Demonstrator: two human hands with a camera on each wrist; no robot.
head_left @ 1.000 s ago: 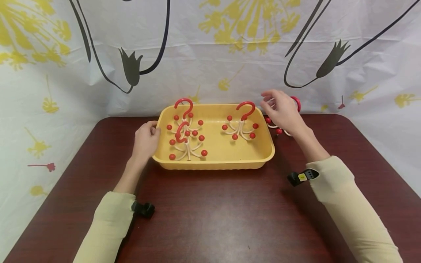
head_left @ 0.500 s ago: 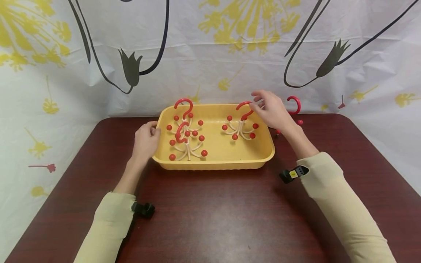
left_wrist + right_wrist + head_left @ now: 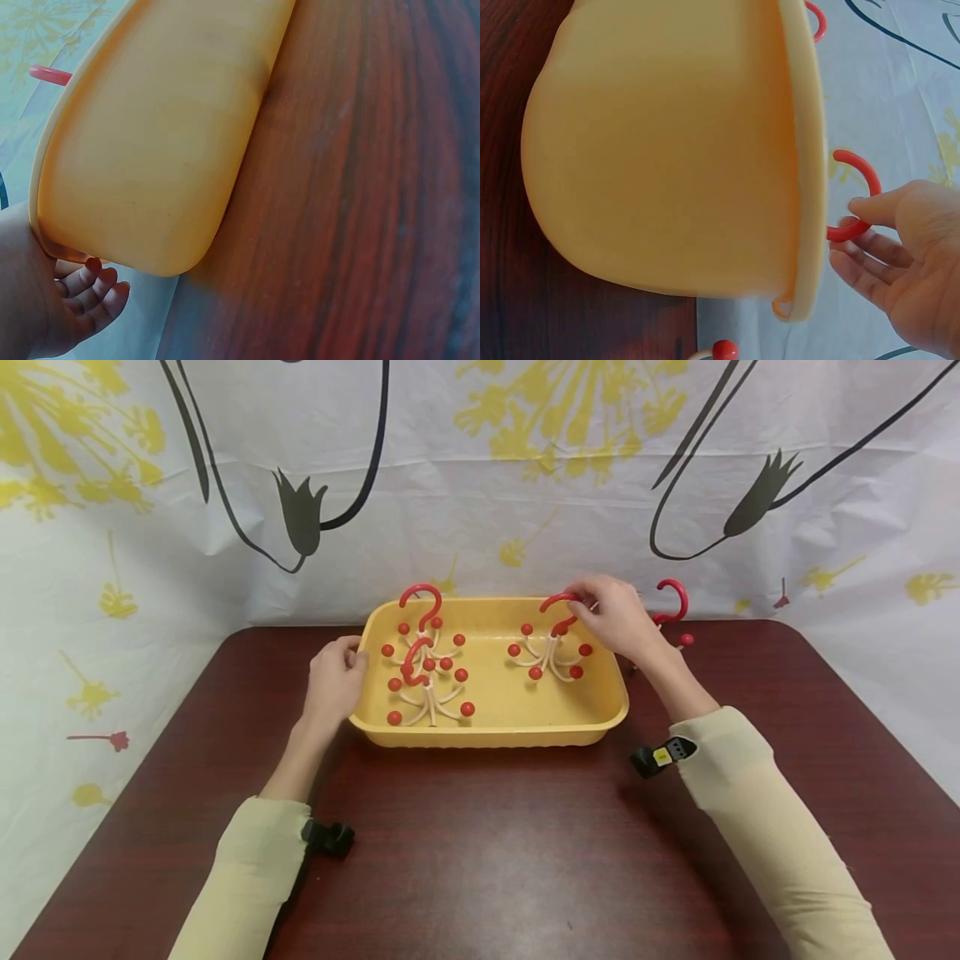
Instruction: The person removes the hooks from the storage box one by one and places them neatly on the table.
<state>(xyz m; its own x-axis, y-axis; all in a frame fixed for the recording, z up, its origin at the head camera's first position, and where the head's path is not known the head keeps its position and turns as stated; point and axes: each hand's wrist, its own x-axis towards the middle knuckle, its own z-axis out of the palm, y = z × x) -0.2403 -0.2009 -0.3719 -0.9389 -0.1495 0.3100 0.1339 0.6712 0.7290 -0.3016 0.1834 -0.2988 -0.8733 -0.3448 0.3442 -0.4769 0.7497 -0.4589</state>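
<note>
A yellow plastic tray point(image 3: 487, 735) stands at the back of the table. My left hand point(image 3: 333, 681) grips its left rim, with the fingers curled below the rim in the left wrist view. Inside the tray are three hook hangers, each with a red hook and cream arms tipped with red balls. Two of them, a rear hanger point(image 3: 422, 647) and a front hanger point(image 3: 429, 697), sit at the left. At the right sits the third hanger point(image 3: 551, 647). My right hand point(image 3: 618, 614) pinches its red hook point(image 3: 873, 178) between thumb and fingers, partly covering it.
Just right of the tray, another hook hanger point(image 3: 678, 597) stands on the table, mostly hidden behind my right hand. The dark red-brown table point(image 3: 487, 843) extends in front. A white patterned sheet point(image 3: 480, 535) hangs behind the tray.
My right hand has moved left from beside the outside hanger to the hanger at the tray's right, and now pinches its hook. The left hand and tray have stayed put.
</note>
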